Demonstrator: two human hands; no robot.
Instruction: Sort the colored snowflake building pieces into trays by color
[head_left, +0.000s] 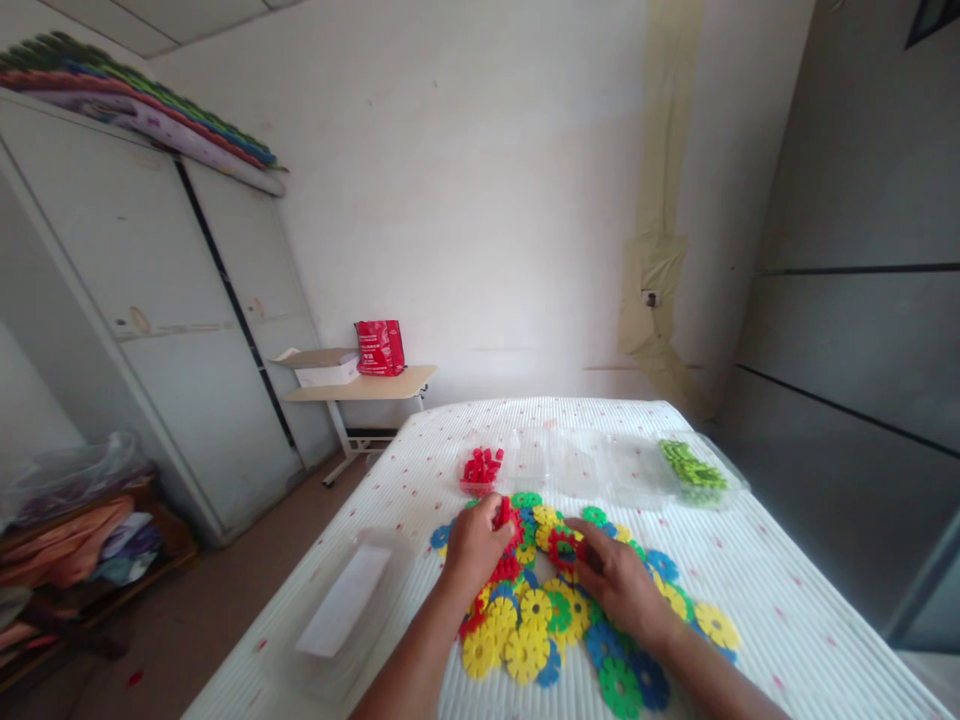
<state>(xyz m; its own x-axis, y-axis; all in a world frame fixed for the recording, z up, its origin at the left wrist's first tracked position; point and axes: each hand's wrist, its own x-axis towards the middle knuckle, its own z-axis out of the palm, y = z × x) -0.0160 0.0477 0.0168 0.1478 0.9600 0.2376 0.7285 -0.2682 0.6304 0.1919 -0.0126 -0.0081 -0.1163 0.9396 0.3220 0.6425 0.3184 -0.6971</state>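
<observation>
The bed point(750, 560) carries a pile of flower-shaped discs point(525, 645) near its front edge. Behind the pile stand a tub of red pieces point(481, 468) and a tub of green pieces point(694, 470). The left hand point(472, 548) pinches a red disc point(504, 513) at the pile's far edge. The right hand point(619, 580) rests curled on the pile; its grip cannot be determined.

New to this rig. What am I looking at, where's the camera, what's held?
No machine here: a person's two bare hands, filmed by one head-worn camera looking forward and down. The surface is a white bed cover. On it lies a pile of flower-shaped plastic discs in yellow, blue, green and red. Behind stand clear tubs, one with red pieces, one with green pieces. The left hand pinches a red disc; the right hand rests on the pile, grip unclear.
</observation>
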